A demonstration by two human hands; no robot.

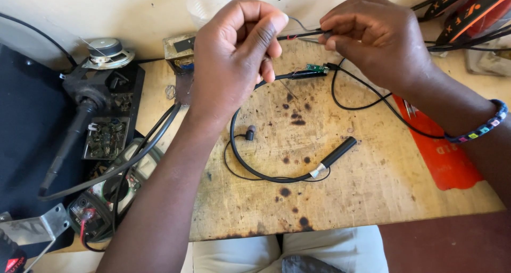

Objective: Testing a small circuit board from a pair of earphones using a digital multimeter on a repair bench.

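Note:
My left hand [237,55] pinches a thin grey wire [298,23] between thumb and forefinger. My right hand [378,36] pinches the end of a black cable [298,35] where red and thin leads stick out, just right of the left fingertips. Both hands hover above a scorched wooden board [346,188]. Below them lies a black neckband earphone [250,169] with a small green circuit board [317,68] exposed at one end, a black cylinder end [339,151] and an earbud [250,132]. A beaded bracelet [487,125] circles my right wrist.
A small speaker [109,50], a black soldering iron [72,137] and an open circuit board [106,137] sit at left on a dark mat. A multimeter [106,198] lies bottom left. A red sheet [442,156] lies right; orange-black straps [474,12] at top right.

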